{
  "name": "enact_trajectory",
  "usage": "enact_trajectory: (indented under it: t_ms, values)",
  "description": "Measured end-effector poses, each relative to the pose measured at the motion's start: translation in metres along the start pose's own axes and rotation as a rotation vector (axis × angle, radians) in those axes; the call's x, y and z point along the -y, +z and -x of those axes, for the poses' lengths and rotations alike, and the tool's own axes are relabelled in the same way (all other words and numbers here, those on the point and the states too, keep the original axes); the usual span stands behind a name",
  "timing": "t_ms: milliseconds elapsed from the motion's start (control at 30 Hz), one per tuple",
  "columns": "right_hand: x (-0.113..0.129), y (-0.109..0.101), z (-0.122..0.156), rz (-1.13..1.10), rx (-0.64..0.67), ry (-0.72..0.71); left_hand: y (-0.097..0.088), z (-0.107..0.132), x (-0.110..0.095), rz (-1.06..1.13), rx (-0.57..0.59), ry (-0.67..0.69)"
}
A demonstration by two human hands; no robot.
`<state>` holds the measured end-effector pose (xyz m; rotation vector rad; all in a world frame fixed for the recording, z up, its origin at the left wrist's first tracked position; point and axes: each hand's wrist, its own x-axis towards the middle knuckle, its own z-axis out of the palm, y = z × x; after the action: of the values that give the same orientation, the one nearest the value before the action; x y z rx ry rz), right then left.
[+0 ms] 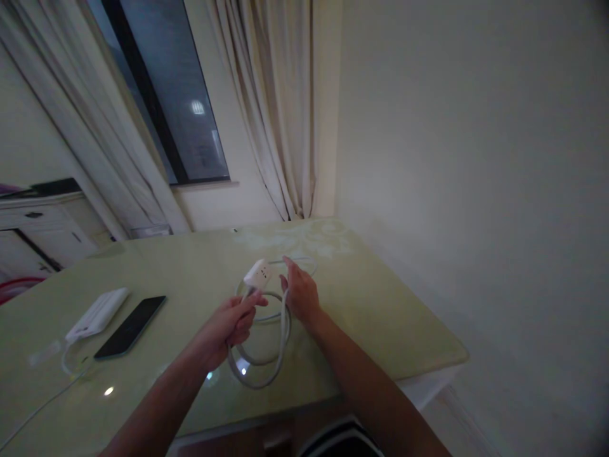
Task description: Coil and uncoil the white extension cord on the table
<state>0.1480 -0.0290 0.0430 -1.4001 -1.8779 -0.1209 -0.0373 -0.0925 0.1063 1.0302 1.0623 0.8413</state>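
A white extension cord's socket block (258, 274), with dark outlet slots facing up, is tilted just above the table. My left hand (233, 324) is closed round its cord, right below the block. From there the pale grey cord (257, 386) hangs and lies in loose loops between my two hands. My right hand (301, 293) is on the right side of the loops, index finger stretched forward and thumb apart from it. One strand of cord runs up into its palm, where the other fingers are hidden. Behind that hand a thin loop rests on the table.
A black phone (130, 327) and a white rectangular device (98, 314) with a white cable (45, 405) lie at the left of the glossy green tabletop (375, 317). A wall (476, 190) borders the right side. Curtains (285, 114) and a window stand behind.
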Motion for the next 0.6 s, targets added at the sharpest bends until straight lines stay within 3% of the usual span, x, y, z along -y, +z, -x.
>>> enact_trajectory:
  t_ms: [200,367,467,567,600]
  values:
    - [0.007,-0.002,0.010,0.041,-0.134,-0.157,0.015,0.003,0.007,-0.409,-0.048,0.023]
    - [0.004,-0.004,0.012,-0.002,-0.116,-0.241,0.020,0.004,0.004,-0.489,-0.020,0.028]
    - [-0.006,-0.006,0.006,-0.012,-0.118,-0.201,0.006,0.013,-0.002,-0.468,-0.019,0.049]
    - [-0.019,-0.013,-0.004,-0.062,-0.187,-0.057,-0.026,0.031,-0.011,-0.492,-0.053,0.089]
    - [-0.023,-0.016,-0.007,-0.094,-0.190,-0.030,-0.040,0.038,-0.014,-0.523,-0.114,0.119]
